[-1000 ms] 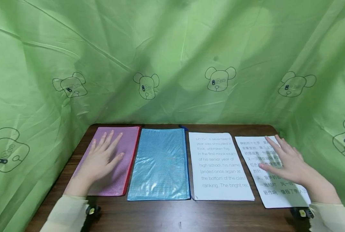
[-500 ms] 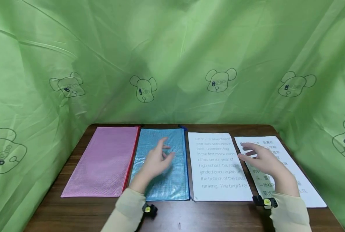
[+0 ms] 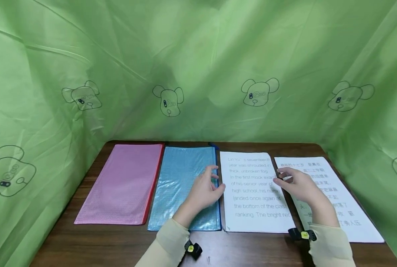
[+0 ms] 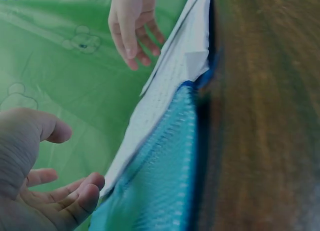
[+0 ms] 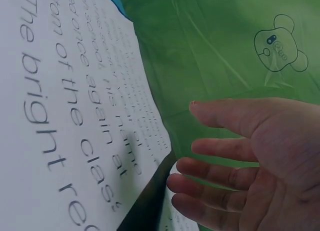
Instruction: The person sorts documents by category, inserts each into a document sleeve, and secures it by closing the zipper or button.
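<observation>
In the head view my left hand (image 3: 203,191) hovers over the right side of a blue zip folder (image 3: 175,178), thumb apart from the loosely bent fingers, holding nothing. My right hand (image 3: 298,185) is above the gap between two paper stacks, its fingers spread and bent, also holding nothing. Between the hands lies a white stack of paper with English print (image 3: 251,218). Right of it, partly under the right arm, lies a sheet with Chinese print (image 3: 351,207). The right wrist view shows that hand's fingers (image 5: 210,173) apart from the English page (image 5: 50,116).
A pink folder with a red zip edge (image 3: 121,185) lies flat at the left of the brown wooden table (image 3: 101,244). A green curtain with bear-head drawings (image 3: 198,55) hangs behind and at both sides of the table.
My left hand has moved right, from over the pink folder to the blue folder's right side. My right hand has moved left from over the Chinese sheet. The papers and folders lie as before.
</observation>
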`<state>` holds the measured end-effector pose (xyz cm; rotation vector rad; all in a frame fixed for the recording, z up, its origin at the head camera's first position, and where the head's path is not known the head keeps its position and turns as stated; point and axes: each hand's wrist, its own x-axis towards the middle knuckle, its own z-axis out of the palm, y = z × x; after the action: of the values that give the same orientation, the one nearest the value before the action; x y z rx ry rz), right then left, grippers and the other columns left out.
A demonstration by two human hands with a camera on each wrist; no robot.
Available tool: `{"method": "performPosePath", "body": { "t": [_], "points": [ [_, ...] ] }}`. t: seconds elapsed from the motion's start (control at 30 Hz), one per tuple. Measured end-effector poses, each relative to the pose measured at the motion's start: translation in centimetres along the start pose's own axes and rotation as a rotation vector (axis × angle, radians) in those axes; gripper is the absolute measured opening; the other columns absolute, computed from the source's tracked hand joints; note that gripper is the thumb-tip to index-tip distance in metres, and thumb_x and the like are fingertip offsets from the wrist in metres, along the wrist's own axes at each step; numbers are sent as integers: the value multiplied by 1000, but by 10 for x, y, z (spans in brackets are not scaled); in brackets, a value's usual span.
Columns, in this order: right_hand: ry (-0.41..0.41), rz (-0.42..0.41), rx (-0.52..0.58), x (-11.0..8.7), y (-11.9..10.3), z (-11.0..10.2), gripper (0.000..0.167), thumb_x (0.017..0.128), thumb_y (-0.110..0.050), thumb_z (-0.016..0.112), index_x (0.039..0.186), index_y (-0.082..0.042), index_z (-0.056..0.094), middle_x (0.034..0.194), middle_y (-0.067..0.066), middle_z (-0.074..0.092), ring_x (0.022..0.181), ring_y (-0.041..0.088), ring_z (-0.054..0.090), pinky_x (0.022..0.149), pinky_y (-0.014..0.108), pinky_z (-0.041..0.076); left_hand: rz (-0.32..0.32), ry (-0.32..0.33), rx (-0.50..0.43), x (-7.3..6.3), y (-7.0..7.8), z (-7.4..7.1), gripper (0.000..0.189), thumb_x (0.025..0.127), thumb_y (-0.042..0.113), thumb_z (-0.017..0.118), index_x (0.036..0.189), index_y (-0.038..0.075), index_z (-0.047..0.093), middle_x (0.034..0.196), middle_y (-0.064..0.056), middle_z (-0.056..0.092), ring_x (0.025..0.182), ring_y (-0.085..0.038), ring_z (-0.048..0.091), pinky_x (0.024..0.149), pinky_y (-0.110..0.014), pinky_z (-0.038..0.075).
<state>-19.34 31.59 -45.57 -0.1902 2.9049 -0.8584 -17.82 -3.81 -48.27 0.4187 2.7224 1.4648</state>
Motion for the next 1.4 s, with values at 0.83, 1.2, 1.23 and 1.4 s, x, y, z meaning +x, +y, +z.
{"method": "performPosePath", "body": {
  "t": [0.83, 1.2, 1.23, 1.4],
  "points": [
    [-76, 34, 103, 4, 15, 12, 65, 97, -31, 85, 148, 2, 61, 131, 22, 70, 115, 40, 70, 85, 47, 61, -45, -46, 4, 0, -7, 19, 63, 94, 20, 83, 149, 10, 55, 130, -12, 71, 86, -12, 66, 75, -31, 55],
    [-81, 52, 77, 2, 12, 13, 64, 96, -30, 85, 147, 2, 62, 136, 25, 67, 118, 43, 69, 88, 52, 61, -81, -27, -185, -5, 1, 34, 53, 92, 0, 78, 141, 7, 61, 135, -16, 52, 94, -15, 64, 79, -25, 58],
    [-80, 52, 77, 2, 12, 13, 64, 96, -29, 85, 147, 2, 62, 136, 25, 67, 118, 43, 69, 87, 51, 61, -89, -17, -188, -6, 2, 34, 52, 92, -2, 77, 140, 8, 62, 137, -17, 52, 93, -14, 64, 78, -25, 58],
    [-79, 47, 87, 3, 12, 14, 64, 97, -28, 85, 147, 2, 62, 137, 26, 67, 119, 44, 68, 87, 51, 62, -121, 6, -217, -6, 3, 35, 49, 88, -7, 74, 134, 9, 67, 131, -17, 65, 86, -12, 66, 72, -27, 58]
  ]
}}
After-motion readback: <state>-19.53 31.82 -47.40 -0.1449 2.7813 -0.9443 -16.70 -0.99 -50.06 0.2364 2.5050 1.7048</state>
